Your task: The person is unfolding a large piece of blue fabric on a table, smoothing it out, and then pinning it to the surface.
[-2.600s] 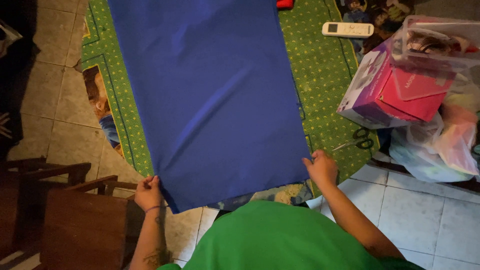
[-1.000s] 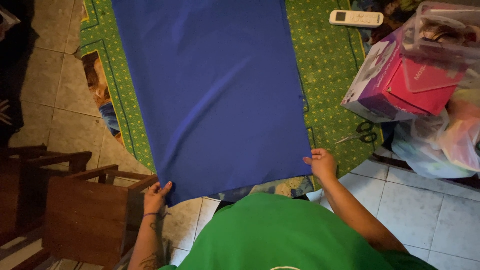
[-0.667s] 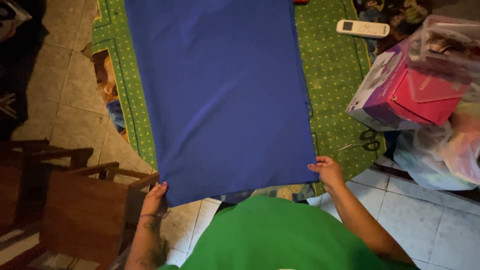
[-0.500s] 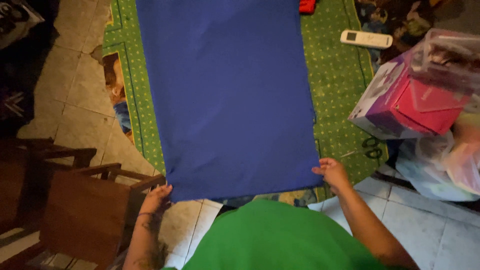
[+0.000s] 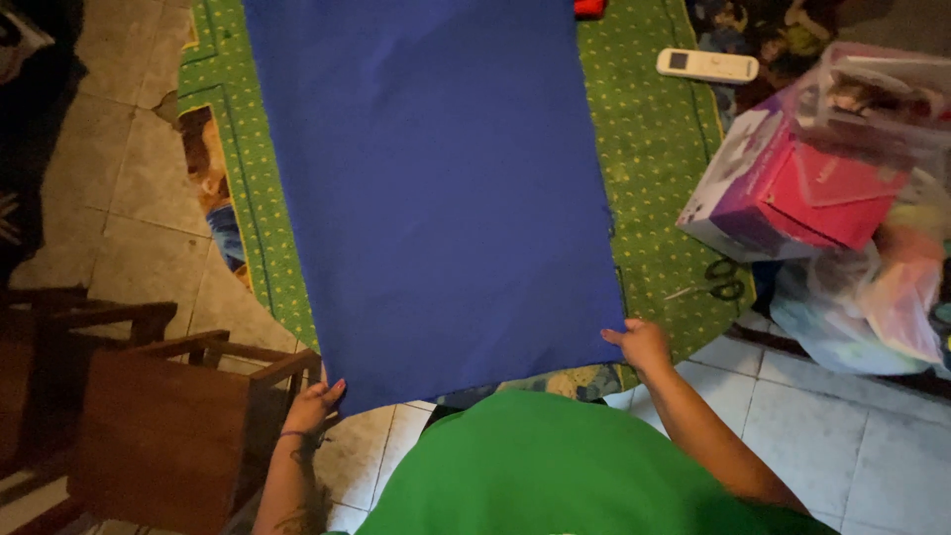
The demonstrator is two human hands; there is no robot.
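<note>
Two hands: each pinches one near corner of the cloth, so the sheet is kept taut and flat from the person's side
Wooden stool (image 5: 163,426): stands at the far left on the tiled floor (image 5: 119,198); it sits just beside the left hand, apart from the cloth
Left hand (image 5: 313,406): fingers closed on the near left corner of the blue fabric (image 5: 436,188); the corner hangs just past the mat's edge, over the tiles, which looks like why it has to be held up
Blue fabric: one long rectangle laid lengthwise away from the person, covering the middle of the green mat (image 5: 659,198); it lies smooth, with no folds showing; its far end runs out of view
Green mat: dotted, with a picture border showing at the left; it lies under the cloth, seemingly as a clean bed between cloth and floor
Right hand (image 5: 642,344): clenched on the near right corner; this corner rests on the mat
Scissors (image 5: 721,287): lie on the mat just right of the right hand, within easy reach
Pink and purple box (image 5: 783,188): sits further right among plastic bags (image 5: 862,297), pushed off the working area
White remote (image 5: 707,65): lies at the far right edge of the mat, well apart from the cloth
</note>
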